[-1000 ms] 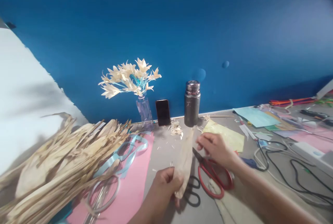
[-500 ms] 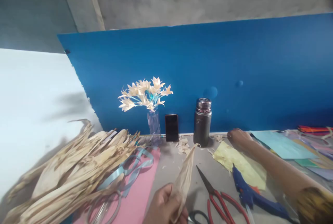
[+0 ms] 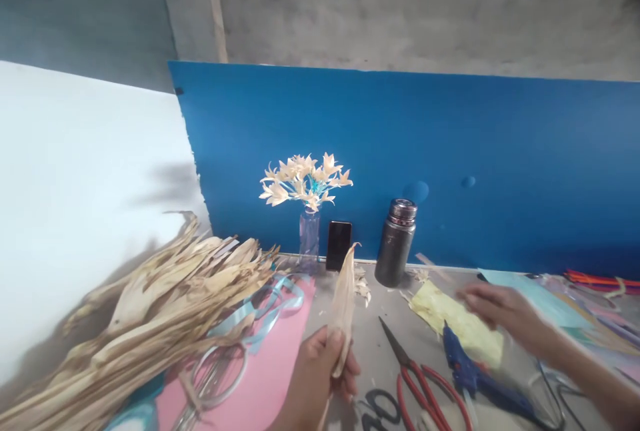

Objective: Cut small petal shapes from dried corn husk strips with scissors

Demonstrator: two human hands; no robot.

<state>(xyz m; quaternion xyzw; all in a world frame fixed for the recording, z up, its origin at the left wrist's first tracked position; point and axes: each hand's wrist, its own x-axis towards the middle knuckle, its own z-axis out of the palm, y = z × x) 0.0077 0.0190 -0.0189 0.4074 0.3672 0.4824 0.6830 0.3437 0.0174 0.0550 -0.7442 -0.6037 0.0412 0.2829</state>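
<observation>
My left hand pinches a dried corn husk upright between thumb and fingers, low in the middle of the view. My right hand hovers over a crumpled yellow sheet, slightly blurred, its fingers stretched forward with nothing seen in them. A pale strip shows just beyond its fingertips, blurred too. Between the hands lie red-handled scissors with the blades pointing away. Beside them is a blue glue gun, and black-handled scissors are closer to me.
A pile of corn husks covers the left side. Light-blue ribbon and silver scissors rest on pink paper. At the back stand a flower vase, a phone and a dark flask.
My right hand has come back from the rear of the table toward me. The left hand holds the husk more upright. The view has shifted and tilted.
</observation>
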